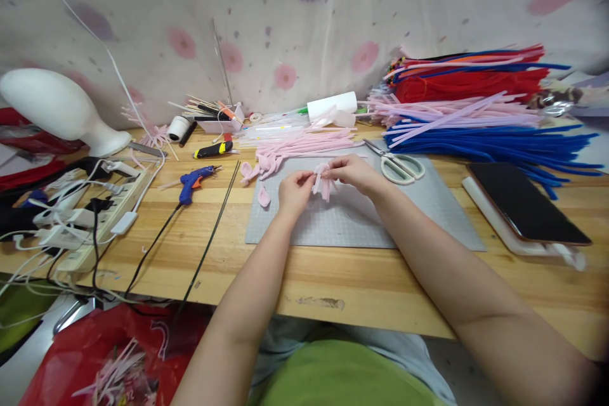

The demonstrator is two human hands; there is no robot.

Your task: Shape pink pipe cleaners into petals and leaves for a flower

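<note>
Over the grey cutting mat (314, 231), both hands pinch a small bundle of bent pale pink pipe cleaners (325, 188). My left hand (295, 193) grips its left side with thumb and fingertips. From the right and above, my right hand (353, 172) closes on the bundle's top. Fingers partly hide where it is held. A looped pink pipe-cleaner petal (264, 196) lies left of my left hand, with more shaped pink pieces (271, 163) behind it. Scissors with pale green handles (402, 168) rest on the mat right of my right hand.
Red, pink and blue pipe-cleaner bundles (485, 139) fill the back right. A phone (528, 203) lies at right. At left are a blue glue gun (193, 184), a yellow-black utility knife (213, 150), thin dark rods (209, 247) and a cabled power strip (107, 216). A red bag (61, 355) hangs below.
</note>
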